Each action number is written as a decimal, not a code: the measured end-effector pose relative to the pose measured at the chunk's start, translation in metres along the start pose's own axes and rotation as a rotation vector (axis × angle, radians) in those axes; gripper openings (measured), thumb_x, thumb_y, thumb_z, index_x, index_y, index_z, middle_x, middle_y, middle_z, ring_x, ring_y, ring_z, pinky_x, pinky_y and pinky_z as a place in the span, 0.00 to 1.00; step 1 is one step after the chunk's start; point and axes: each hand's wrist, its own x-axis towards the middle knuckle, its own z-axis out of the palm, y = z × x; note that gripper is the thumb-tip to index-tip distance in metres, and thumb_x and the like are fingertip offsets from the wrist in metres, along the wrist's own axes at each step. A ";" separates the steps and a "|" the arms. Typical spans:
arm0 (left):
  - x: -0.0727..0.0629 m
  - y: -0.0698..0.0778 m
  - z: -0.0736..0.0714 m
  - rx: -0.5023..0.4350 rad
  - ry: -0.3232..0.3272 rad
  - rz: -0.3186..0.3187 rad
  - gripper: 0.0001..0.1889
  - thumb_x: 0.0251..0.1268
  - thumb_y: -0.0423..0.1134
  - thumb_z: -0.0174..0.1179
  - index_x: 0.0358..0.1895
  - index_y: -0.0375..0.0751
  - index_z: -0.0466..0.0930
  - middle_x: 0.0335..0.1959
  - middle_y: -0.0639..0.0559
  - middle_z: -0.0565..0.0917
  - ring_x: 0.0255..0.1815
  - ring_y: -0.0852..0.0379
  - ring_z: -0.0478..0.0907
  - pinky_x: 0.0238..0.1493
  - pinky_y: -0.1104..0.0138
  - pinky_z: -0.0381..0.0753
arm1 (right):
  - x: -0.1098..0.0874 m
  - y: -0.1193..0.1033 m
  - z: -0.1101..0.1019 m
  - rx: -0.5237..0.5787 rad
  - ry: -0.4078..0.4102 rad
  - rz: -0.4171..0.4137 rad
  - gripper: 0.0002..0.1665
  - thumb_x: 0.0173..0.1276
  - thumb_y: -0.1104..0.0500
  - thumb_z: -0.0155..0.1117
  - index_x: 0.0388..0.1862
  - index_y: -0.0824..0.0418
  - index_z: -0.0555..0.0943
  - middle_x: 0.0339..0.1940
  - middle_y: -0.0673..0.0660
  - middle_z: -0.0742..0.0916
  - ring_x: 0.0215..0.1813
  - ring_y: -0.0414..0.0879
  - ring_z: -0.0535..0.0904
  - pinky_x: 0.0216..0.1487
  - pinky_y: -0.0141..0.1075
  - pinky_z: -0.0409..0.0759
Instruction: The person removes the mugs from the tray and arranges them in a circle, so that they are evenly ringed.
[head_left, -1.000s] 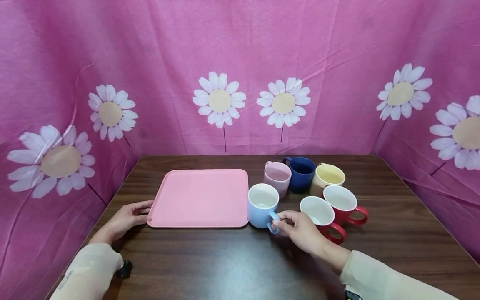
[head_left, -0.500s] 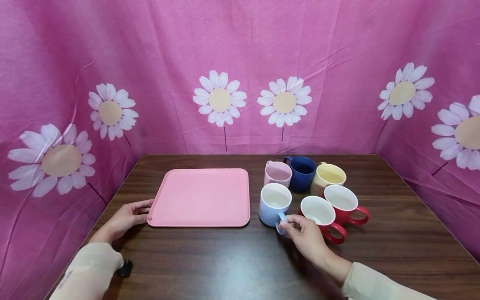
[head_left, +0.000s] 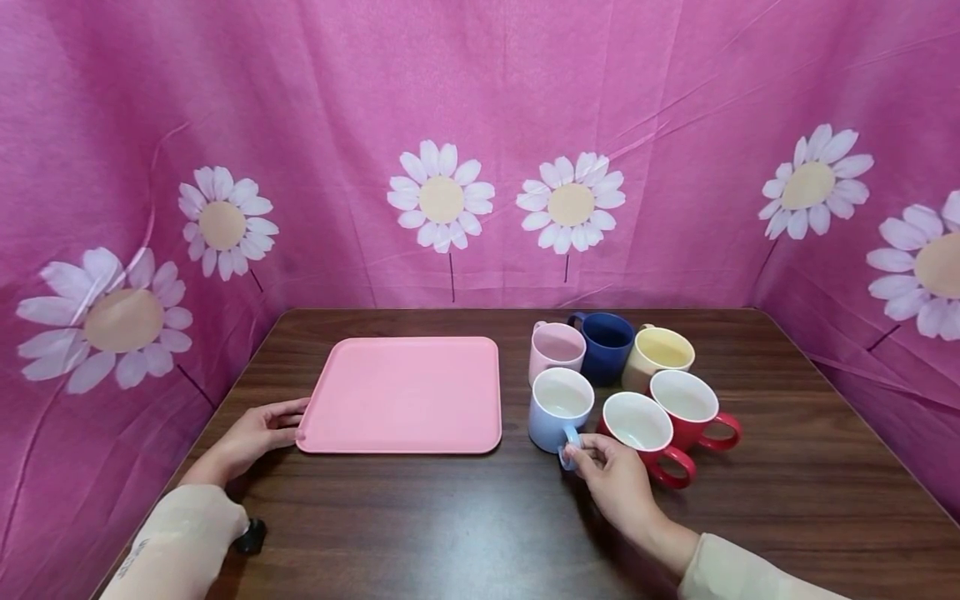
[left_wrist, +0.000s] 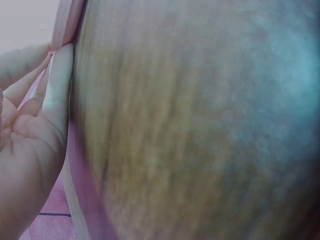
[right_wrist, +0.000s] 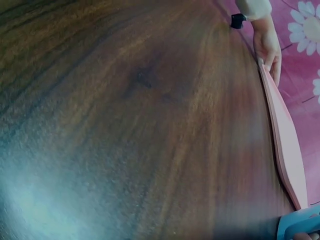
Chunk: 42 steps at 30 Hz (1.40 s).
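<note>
My right hand (head_left: 618, 483) pinches the handle of a light blue mug (head_left: 551, 421), white inside, which stands upright right of the pink tray (head_left: 405, 396). In the right wrist view a corner of this blue mug (right_wrist: 295, 224) shows at the bottom right. My left hand (head_left: 251, 442) holds the tray's near left corner, its thumb at the rim. The left wrist view shows the fingers (left_wrist: 60, 75) of this hand against the tray edge (left_wrist: 67, 22). Two red mugs with white insides, one nearer (head_left: 637, 429) and one behind it (head_left: 686, 404), stand just right of the blue mug.
Behind the blue mug stand a pale pink mug (head_left: 557, 350), a navy mug (head_left: 606, 342) and a yellow mug (head_left: 660, 354), close together. All rests on a dark wooden table (head_left: 420, 533). A pink cloth (head_left: 480, 100) with printed daisies hangs around its back and sides.
The right hand has moved the light blue mug to the right, from against the tray's right edge to near the red mugs. The left hand and the tray have stayed in place.
</note>
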 end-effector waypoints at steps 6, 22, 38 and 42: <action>0.000 0.002 0.001 0.015 0.004 -0.004 0.32 0.60 0.29 0.63 0.65 0.18 0.61 0.57 0.23 0.71 0.45 0.68 0.77 0.44 0.73 0.77 | -0.002 0.003 0.002 -0.014 0.036 -0.025 0.06 0.63 0.66 0.67 0.37 0.68 0.84 0.29 0.57 0.87 0.30 0.46 0.81 0.30 0.28 0.77; -0.002 0.005 -0.002 0.032 0.003 -0.048 0.34 0.59 0.31 0.65 0.65 0.19 0.61 0.56 0.25 0.74 0.45 0.67 0.78 0.44 0.73 0.78 | -0.005 -0.012 -0.012 -0.067 -0.120 -0.025 0.25 0.65 0.57 0.66 0.54 0.73 0.77 0.44 0.64 0.86 0.44 0.53 0.84 0.44 0.39 0.81; 0.022 0.088 0.017 0.005 0.087 -0.038 0.32 0.70 0.35 0.54 0.69 0.21 0.53 0.66 0.24 0.61 0.58 0.47 0.72 0.56 0.55 0.72 | 0.024 -0.074 -0.070 -0.141 -0.270 -0.160 0.39 0.69 0.50 0.61 0.69 0.73 0.63 0.58 0.69 0.78 0.55 0.58 0.78 0.53 0.44 0.77; 0.036 0.128 0.032 0.014 0.073 -0.015 0.32 0.71 0.39 0.55 0.71 0.25 0.54 0.67 0.27 0.62 0.63 0.38 0.65 0.57 0.55 0.71 | 0.041 -0.089 -0.082 -0.074 -0.275 -0.154 0.41 0.70 0.49 0.60 0.71 0.72 0.59 0.62 0.70 0.75 0.58 0.60 0.75 0.50 0.42 0.79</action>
